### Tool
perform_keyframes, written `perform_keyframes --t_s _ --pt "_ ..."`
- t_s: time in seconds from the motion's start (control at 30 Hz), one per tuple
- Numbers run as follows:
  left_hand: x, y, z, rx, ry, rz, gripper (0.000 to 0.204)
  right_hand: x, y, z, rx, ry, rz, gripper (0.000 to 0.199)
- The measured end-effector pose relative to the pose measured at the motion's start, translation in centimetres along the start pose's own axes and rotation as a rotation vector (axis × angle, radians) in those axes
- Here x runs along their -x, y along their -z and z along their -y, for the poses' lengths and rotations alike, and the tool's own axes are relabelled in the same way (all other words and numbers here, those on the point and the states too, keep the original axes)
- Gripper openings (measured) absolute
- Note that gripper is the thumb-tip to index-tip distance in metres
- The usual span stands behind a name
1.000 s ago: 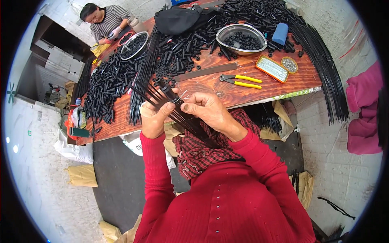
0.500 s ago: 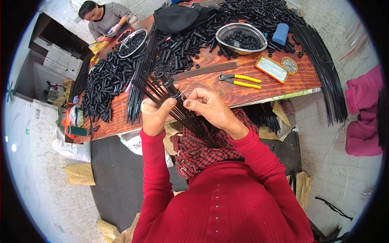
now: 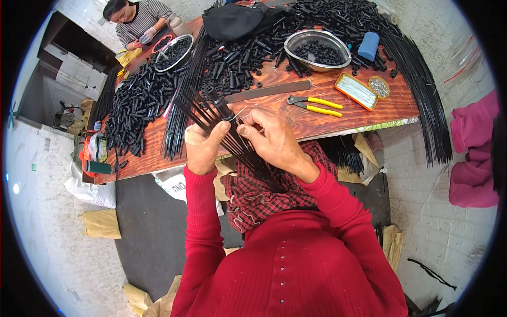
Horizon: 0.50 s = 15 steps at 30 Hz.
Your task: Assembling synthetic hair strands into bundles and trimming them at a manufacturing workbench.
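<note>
In front of my chest, my left hand (image 3: 203,145) is closed round a fan of thin black rods (image 3: 245,156) that look like umbrella ribs. A black plastic tube (image 3: 222,107) stands up among them, tilted, its lower end between my hands. Against the tube's collar, my right hand (image 3: 272,140) pinches with thumb and fingers. A thin pale wire (image 3: 241,111) pokes out there beside the right fingertips. The pinched end itself is hidden. Under the rods, a red and black checked cloth (image 3: 264,198) covers my lap.
Yellow-handled pliers (image 3: 315,105) lie on the wooden table (image 3: 274,113), near a flat metal bar (image 3: 269,91), a box of wire pieces (image 3: 356,91) and a round tub (image 3: 378,87). Heaped black tubes (image 3: 134,113) and a steel bowl (image 3: 318,50) are beyond. Another person (image 3: 140,24) works at far left.
The view has shifted slightly. Both hands stay on the rods and tube, the right fingers moving only a little at the collar. The other person's hands have moved slightly.
</note>
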State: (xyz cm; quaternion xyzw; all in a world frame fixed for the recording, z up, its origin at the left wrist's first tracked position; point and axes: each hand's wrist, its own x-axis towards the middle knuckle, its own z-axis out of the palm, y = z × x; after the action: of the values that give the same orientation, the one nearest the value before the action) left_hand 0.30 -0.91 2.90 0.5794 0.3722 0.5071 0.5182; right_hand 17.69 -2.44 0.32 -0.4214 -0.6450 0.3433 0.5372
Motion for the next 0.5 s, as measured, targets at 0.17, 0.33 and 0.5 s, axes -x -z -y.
perform_keyframes --t_s 0.17,0.33,0.5 --pt "-0.3 -0.7 0.4 -0.035 -0.026 -0.055 0.029 0.3 -1.4 0.1 0.199 0.217 -0.245 0.019" --pt "-0.1 0.2 0.4 -0.001 -0.016 -0.026 0.029 0.5 -1.7 -0.2 0.012 0.079 -0.162 0.019" --pt "-0.2 0.3 0.3 0.011 -0.038 -0.023 0.030 0.1 -0.9 -1.7 -0.168 -0.040 0.038 0.017"
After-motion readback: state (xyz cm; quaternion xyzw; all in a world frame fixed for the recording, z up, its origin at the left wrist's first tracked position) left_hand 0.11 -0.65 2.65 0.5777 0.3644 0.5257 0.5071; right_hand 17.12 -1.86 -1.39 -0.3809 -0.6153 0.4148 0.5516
